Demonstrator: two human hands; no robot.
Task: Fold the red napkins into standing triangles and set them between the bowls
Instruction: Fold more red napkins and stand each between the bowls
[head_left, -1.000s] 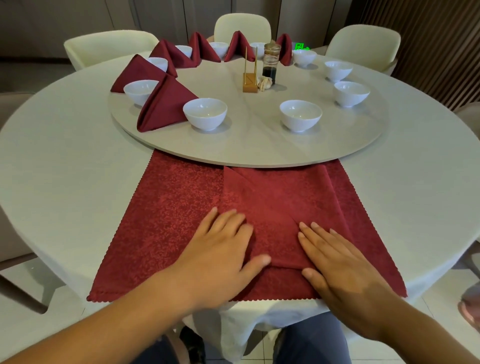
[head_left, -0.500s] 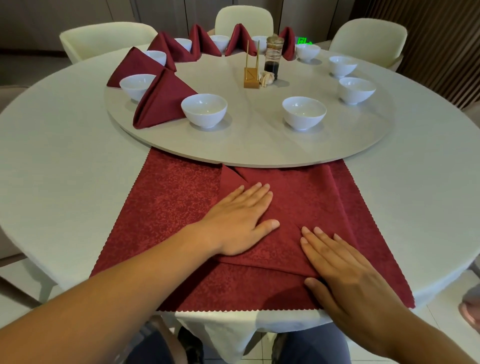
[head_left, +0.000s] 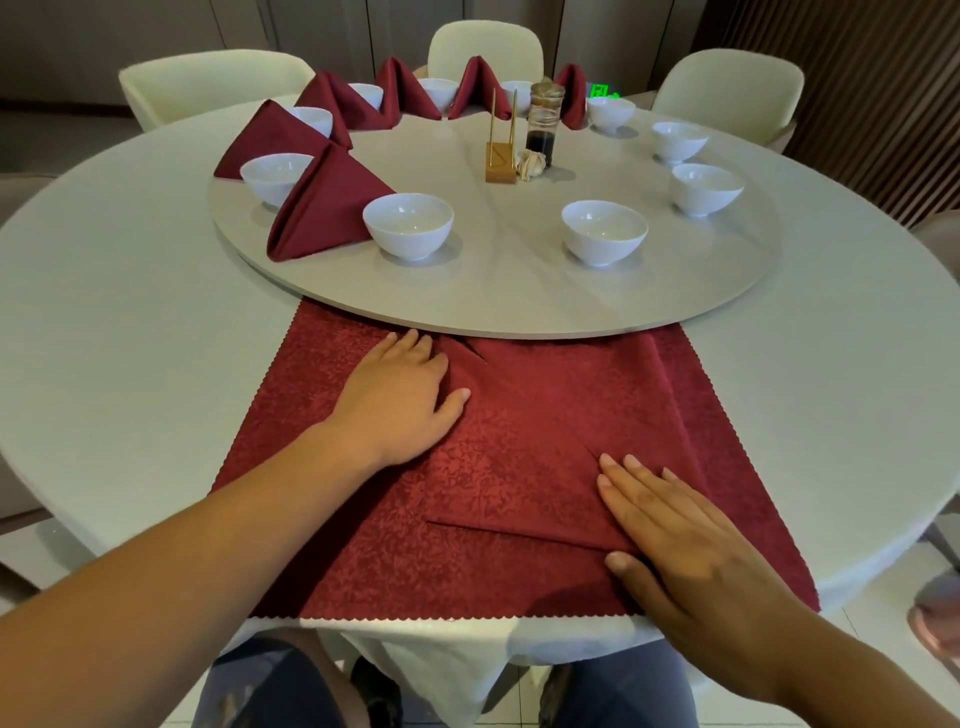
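Step in hand: creasing the red napkin (head_left: 519, 441), which lies flat on the table (head_left: 130, 312) before me, its far edge running under the rim of the turntable (head_left: 519, 306).

My left hand (head_left: 400, 400) is flat with fingers straight, and I press the far left end of the fold; it grips nothing. My right hand (head_left: 691, 545) is flat with fingers together and pins the near right corner of the folded layer; it grips nothing.

Judgement: no triangle yet. The next move calls for another fold with edges aligned, then standing the napkin up.

Containers: the near-left bowl (head_left: 408, 223) and near-right bowl (head_left: 604, 231) look empty, and the gap between them holds no napkin. A standing napkin (head_left: 322, 202) sits just left of the near-left bowl. The glass jar (head_left: 543, 124) holds dark liquid low down.
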